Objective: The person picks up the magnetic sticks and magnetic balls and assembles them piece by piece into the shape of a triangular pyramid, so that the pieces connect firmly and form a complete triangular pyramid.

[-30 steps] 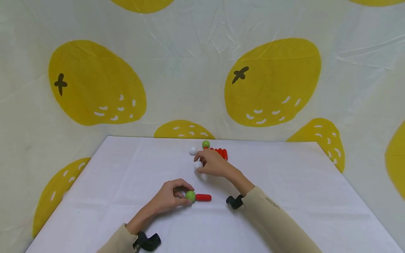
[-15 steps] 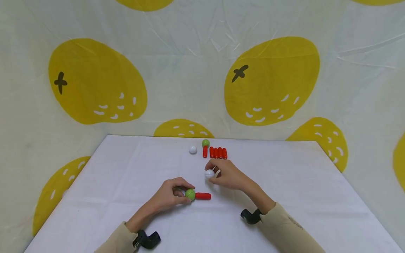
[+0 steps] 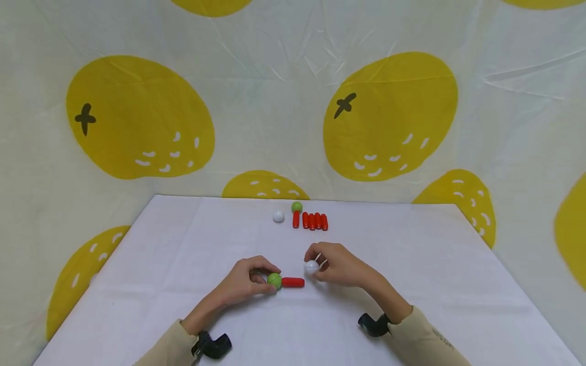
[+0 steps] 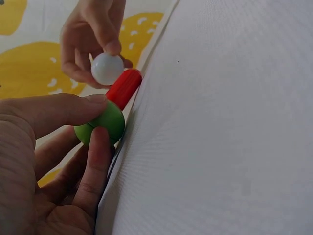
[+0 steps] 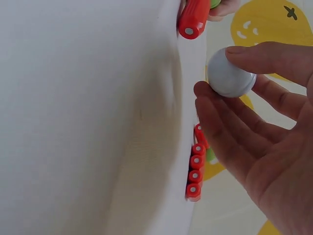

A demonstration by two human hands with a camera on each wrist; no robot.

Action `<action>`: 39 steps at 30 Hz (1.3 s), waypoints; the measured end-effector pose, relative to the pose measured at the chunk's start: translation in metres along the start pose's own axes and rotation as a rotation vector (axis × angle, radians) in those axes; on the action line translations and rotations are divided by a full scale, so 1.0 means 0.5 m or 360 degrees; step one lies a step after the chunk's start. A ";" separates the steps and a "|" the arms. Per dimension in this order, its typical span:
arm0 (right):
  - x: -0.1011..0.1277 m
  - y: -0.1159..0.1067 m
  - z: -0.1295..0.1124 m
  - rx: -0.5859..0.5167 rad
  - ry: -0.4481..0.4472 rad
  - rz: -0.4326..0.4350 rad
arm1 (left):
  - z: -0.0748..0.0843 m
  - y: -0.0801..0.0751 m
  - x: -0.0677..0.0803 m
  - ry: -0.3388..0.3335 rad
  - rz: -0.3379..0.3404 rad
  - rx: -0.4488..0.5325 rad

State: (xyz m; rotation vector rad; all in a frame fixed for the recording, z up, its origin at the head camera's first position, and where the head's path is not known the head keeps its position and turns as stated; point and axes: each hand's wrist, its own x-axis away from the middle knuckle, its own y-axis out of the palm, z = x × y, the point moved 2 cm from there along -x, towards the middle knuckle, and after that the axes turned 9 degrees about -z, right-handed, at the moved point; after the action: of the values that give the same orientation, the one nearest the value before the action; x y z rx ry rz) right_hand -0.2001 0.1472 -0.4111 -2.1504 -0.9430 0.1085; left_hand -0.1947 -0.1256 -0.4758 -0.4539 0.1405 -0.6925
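Fingers of the left hand (image 3: 244, 282) pinch a green ball (image 3: 274, 280) that sits on the white table (image 3: 183, 264); in the left wrist view the thumb lies over the top of the ball and the other fingers curl under it. A red rod (image 3: 293, 282) is joined to the right side of this green ball and lies flat on the table, pointing away from the left hand.

The right hand (image 3: 341, 265) holds a white ball (image 3: 311, 265) between thumb and fingertips, just above and to the right of the free end of the red rod. In the right wrist view the white ball (image 5: 230, 73) is gripped at its sides by the fingertips (image 5: 244, 54), and it does not touch the rod's end (image 5: 190, 22).

Farther from the green ball, near the back edge of the table, a row of red rods (image 3: 315, 221) lies side by side. A second green ball (image 3: 296, 207) sits at the far end of the leftmost rod of this row, and another white ball (image 3: 278, 216) rests alone just left of it. A cloth with big yellow lemons (image 3: 389, 117) hangs behind the table.
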 end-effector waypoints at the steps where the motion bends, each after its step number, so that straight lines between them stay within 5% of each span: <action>1: 0.001 0.002 0.003 0.0004 -0.0005 -0.0016 | -0.001 0.000 -0.001 -0.0003 0.0000 0.0000; 14: 0.004 0.011 0.016 -0.0024 -0.0007 -0.0149 | 0.000 -0.001 -0.002 0.0022 0.0010 0.0059; 39: 0.001 0.017 0.019 -0.0031 0.0008 -0.0157 | -0.004 -0.001 -0.001 -0.0003 -0.0014 0.0082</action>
State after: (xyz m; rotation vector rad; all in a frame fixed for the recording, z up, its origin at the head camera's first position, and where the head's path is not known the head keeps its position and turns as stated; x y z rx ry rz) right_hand -0.1981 0.1496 -0.4234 -2.1167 -1.0494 0.0454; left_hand -0.1960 -0.1264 -0.4772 -0.4064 0.1186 -0.7029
